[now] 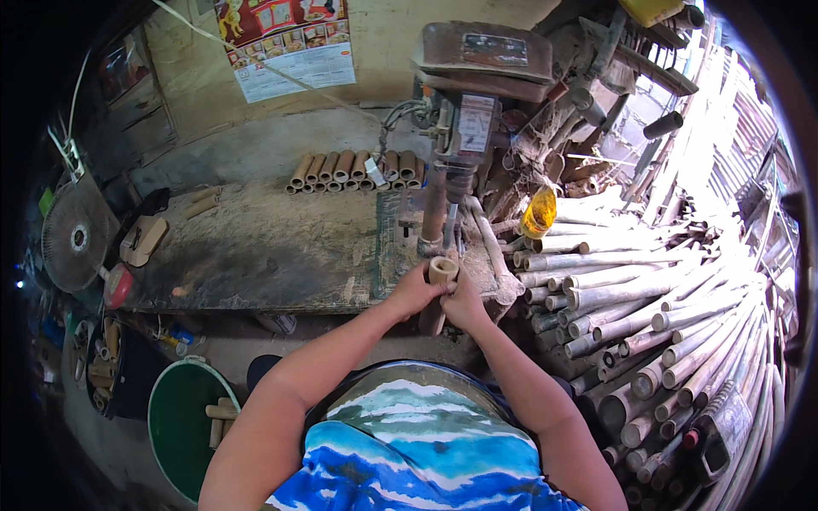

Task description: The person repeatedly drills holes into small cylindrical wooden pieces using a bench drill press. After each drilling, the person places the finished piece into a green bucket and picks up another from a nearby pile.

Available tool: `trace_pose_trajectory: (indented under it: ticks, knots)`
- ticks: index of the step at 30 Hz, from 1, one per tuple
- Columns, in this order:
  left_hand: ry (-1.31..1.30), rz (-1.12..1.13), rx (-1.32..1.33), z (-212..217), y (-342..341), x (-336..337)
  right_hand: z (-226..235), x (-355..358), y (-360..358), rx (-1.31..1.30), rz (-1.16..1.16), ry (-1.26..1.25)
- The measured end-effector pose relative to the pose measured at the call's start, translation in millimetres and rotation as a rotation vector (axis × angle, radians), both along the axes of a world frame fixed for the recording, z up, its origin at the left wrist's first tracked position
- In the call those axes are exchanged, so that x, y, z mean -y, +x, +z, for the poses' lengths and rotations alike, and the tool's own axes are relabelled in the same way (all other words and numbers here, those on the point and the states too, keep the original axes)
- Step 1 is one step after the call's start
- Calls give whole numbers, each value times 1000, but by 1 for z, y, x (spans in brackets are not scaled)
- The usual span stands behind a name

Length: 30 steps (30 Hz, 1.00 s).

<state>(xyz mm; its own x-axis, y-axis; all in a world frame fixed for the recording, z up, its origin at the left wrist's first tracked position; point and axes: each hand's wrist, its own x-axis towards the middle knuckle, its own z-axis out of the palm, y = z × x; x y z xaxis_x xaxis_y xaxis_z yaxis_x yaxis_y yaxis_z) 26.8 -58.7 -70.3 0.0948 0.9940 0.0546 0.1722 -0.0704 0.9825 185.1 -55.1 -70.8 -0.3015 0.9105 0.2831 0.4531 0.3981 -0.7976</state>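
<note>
Both my hands are closed round a short bamboo tube (442, 269), its hollow end facing up. My left hand (412, 291) grips it from the left, and my right hand (464, 302) from the right. Just above and beyond the tube is the drill press (477, 85), its bit (450, 223) pointing down close to the tube's rim. Whether bit and tube touch, I cannot tell. The tube is at the front edge of the drill press base (400, 277). Below my hands a brown rounded piece (432, 319) shows in part.
Cut bamboo tubes (354, 166) lie stacked at the back of the dusty workbench (256, 247). Long bamboo poles (630, 281) fill the right side. A fan (78, 237) stands at left, above a green bucket (183, 417) with tubes in it. A yellow container (538, 213) hangs right of the drill.
</note>
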Motion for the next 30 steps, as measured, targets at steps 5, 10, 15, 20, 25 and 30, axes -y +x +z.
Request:
trace_pose_trajectory:
  ticks: [5,10,15,20,25,30]
  knots:
    - [88,19,-23,22,0,-35,28,-32,0,26,-48,19]
    - [230,84,-190,48,-1,-24,58,-21,-4,2,-71,132]
    - [235,65,-73,53,-7,-21,64,-16,-16,-24,-65,126]
    - [285,89,-79,49,-16,-32,67,-26,-27,-44,-65,137]
    - [418,141,-170,59,-14,-50,74,-43,-22,-24,-97,137]
    - [344,142,-322,66,5,-46,75,-38,-6,-24,-132,121]
